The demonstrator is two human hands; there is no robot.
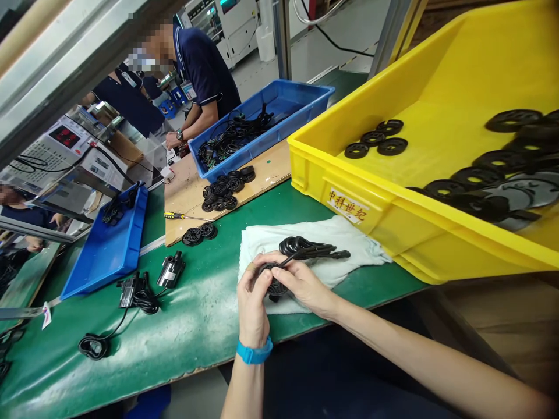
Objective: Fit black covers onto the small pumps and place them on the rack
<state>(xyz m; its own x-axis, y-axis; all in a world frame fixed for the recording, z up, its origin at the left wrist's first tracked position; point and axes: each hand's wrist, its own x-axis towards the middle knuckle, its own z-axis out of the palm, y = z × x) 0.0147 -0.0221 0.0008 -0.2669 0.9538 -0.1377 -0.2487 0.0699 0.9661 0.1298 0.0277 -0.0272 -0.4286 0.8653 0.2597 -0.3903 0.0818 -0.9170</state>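
The left hand (252, 304) and right hand (303, 285) grip a black ribbed disc (271, 283) closely between them; a coiled black cable (301, 247) lies just beyond the grip on a white cloth (353, 250); a yellow crate (349, 218) stands farther off to the right.

Bright, even light falls from above and leaves soft shadows; pale glare streaks the green desk (192, 343), the right hand (303, 285) looks sharp, and the wide lens bends the frame's edges.

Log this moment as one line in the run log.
left hand: grips black ribbed disc | right hand: grips same disc | nearby: coiled black cable on white cloth
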